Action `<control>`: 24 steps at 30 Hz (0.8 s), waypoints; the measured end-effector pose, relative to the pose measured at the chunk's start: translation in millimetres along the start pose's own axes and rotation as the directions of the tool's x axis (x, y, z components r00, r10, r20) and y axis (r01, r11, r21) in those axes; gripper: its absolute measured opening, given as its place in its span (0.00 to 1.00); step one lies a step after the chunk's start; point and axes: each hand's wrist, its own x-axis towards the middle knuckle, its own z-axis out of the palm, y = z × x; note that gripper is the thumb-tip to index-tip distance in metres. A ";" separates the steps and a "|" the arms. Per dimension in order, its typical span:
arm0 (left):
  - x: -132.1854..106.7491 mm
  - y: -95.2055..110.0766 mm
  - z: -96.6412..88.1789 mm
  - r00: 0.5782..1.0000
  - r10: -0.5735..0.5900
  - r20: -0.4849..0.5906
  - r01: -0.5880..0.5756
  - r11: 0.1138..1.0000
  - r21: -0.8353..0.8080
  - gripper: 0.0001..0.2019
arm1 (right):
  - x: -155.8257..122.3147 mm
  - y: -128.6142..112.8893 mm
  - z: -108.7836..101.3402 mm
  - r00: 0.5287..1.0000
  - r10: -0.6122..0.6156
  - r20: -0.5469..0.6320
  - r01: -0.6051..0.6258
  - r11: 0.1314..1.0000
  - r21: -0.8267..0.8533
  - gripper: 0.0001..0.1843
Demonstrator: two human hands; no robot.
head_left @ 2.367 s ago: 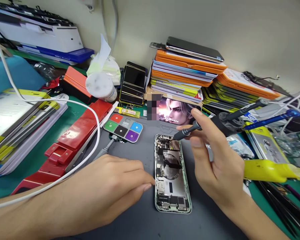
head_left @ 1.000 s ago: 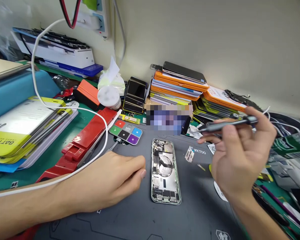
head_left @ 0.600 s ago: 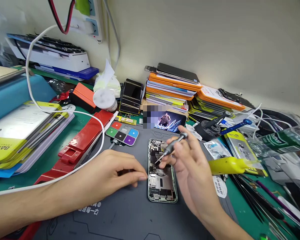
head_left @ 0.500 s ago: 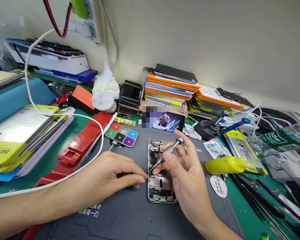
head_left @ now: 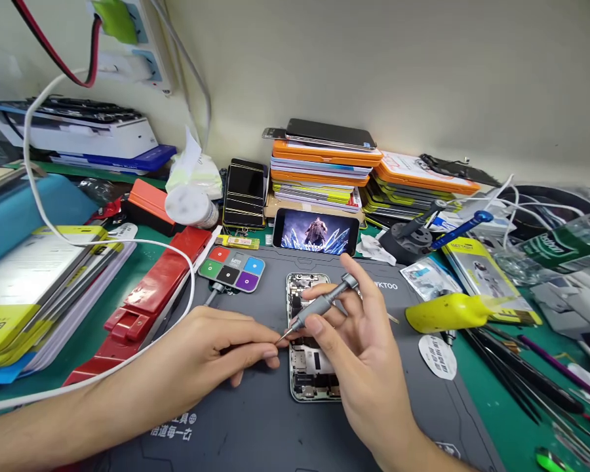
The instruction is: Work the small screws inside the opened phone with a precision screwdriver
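Note:
My right hand (head_left: 368, 341) is closed around a grey precision screwdriver (head_left: 319, 305), its forefinger raised along the cap end. The screwdriver slants down to the left, and its thin tip meets the fingertips of my left hand (head_left: 226, 347). Thumb and forefinger of the left hand are pinched together there; whatever they hold is too small to make out. Under the screwdriver lies an opened phone (head_left: 299, 377) with its inner parts exposed. My right hand covers much of its right side.
A grey work mat (head_left: 255, 419) lies beneath. Behind stands a lit phone (head_left: 316, 233) before stacked boxes (head_left: 324, 154). To the left are a coloured square pad (head_left: 231, 269), a red tool (head_left: 152, 295) and a white cable (head_left: 113, 242); to the right, a yellow bottle (head_left: 445, 311) and tweezers (head_left: 501, 373).
The screwdriver tip has moved left, from inside the opened phone to my left fingertips at its edge. The camera view has shifted slightly.

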 end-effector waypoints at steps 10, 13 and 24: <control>-0.9 -4.7 0.7 1.000 0.025 -0.019 -0.026 0.998 -0.054 0.14 | 11.5 -13.8 4.6 0.968 0.238 -0.074 -0.223 0.959 0.174 0.31; -0.7 -2.0 -1.0 1.000 0.011 -0.006 -0.011 0.998 -0.069 0.14 | 12.0 -14.0 5.9 0.968 0.236 -0.082 -0.221 0.962 0.157 0.32; 0.5 1.7 -5.0 1.000 0.002 0.006 -0.001 0.996 -0.086 0.14 | 14.7 -11.0 4.0 0.962 0.265 -0.072 -0.251 0.954 0.164 0.31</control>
